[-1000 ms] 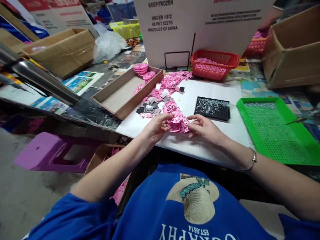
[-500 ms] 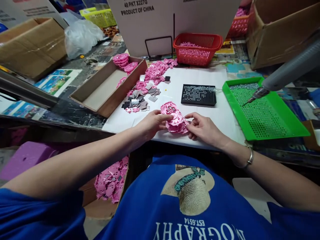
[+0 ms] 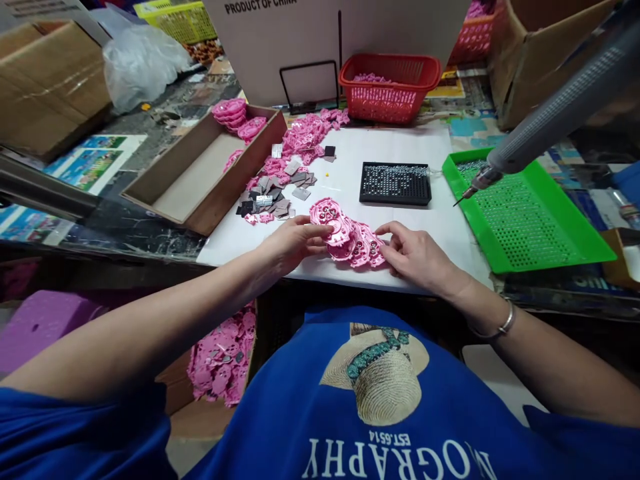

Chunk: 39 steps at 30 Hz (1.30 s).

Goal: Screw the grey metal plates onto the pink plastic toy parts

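Several pink molded plastic parts (image 3: pixel 345 235) lie fanned out and overlapping between my hands, at the front edge of the white sheet (image 3: pixel 345 157). Shiny round metal pieces show on some of them. My left hand (image 3: pixel 300 243) grips the left end of the row, thumb on top. My right hand (image 3: pixel 407 250) pinches the right end between thumb and fingers. Behind them sits a black tray of screws (image 3: pixel 395 187). To the left is a heap of grey and black flat pieces (image 3: pixel 273 193) beside more pink parts (image 3: pixel 305 133).
An electric screwdriver (image 3: pixel 495 170) hangs at the right over a green perforated tray (image 3: pixel 575 243). A red basket (image 3: pixel 390 100) stands at the back. On the left lies a shallow wooden box (image 3: pixel 210 200). Below the table, a carton holds pink parts (image 3: pixel 223 367).
The pink parts have gone from a bunched stack to a fanned row. My left hand has shifted slightly left, my right hand slightly right. The screwdriver sits further left in view.
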Motion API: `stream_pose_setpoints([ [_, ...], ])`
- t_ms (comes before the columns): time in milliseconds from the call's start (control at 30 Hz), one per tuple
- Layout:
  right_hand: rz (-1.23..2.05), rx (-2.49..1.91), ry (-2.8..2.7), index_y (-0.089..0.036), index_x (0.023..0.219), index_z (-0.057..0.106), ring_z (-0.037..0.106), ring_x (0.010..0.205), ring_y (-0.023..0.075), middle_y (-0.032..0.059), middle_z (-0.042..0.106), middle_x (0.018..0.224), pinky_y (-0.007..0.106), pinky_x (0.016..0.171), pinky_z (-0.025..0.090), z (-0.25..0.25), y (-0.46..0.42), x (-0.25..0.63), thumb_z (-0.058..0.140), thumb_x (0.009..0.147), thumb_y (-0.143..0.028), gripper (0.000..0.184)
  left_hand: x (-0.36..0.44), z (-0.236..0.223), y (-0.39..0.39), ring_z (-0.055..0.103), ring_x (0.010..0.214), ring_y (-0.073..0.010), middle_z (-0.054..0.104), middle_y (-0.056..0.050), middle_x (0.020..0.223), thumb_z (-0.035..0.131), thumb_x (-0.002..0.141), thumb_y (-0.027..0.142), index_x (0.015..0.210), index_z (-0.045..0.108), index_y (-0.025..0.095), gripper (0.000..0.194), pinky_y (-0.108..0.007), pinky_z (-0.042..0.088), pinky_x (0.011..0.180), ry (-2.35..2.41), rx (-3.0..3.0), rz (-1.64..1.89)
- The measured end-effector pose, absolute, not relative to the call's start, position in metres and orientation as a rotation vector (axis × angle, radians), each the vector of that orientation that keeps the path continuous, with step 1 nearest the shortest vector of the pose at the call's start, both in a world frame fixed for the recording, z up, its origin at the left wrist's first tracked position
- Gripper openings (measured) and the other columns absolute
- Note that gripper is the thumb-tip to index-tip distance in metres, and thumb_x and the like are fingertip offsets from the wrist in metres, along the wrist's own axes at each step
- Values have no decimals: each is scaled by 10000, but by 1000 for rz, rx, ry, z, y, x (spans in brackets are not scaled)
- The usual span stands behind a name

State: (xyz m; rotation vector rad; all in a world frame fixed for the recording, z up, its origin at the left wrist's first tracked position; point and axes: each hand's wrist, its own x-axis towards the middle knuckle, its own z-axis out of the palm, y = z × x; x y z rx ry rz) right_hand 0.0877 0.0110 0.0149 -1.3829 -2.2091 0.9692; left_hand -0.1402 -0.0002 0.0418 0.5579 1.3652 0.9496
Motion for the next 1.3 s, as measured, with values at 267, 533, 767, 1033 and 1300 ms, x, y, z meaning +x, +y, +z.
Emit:
stream_pose_setpoints([
  [267, 512, -1443, -2449, -151, 1173, 638, 663, 688, 214, 61, 708, 766, 312, 687, 431, 10, 6, 82, 479, 905, -201, 315, -145, 44, -1, 665, 608, -135, 646, -37, 776, 664, 760, -58, 888, 524, 120, 261, -300, 599, 633, 1363, 542, 959],
  [533, 432, -1429, -2484, -161, 1144, 652, 704, 753, 228, 72, 743, 841, 308, 696, 447, 8, 1, 82, 489, 914, -198, 284, -152, 45, -3, 646, 536, -113, 673, -35, 766, 716, 764, 11, 1081, 567, 100, 361, -248, 579, 586, 1449, 640, 856],
  [767, 438, -1372, -2446, -153, 1124, 667, 709, 753, 228, 78, 750, 852, 312, 702, 460, 3, 2, 84, 492, 910, -200, 281, -161, 43, -3, 627, 503, -109, 645, -11, 733, 725, 726, -20, 1002, 576, 105, 338, -248, 584, 539, 1428, 618, 890],
  [1033, 400, -1323, -2387, -155, 1088, 687, 674, 657, 193, 44, 730, 765, 296, 666, 456, 4, 1, 85, 533, 896, -196, 250, -180, 35, -1, 620, 502, -97, 654, -18, 738, 695, 716, -35, 955, 596, 109, 296, -218, 578, 507, 1346, 608, 876],
  [1300, 405, -1232, -2311, -144, 944, 705, 658, 729, 177, 61, 727, 841, 288, 718, 455, 7, 8, 71, 550, 904, -230, 182, -192, 35, -4, 599, 507, -101, 630, -1, 718, 691, 710, -9, 936, 625, 123, 270, -244, 595, 477, 1287, 620, 834],
])
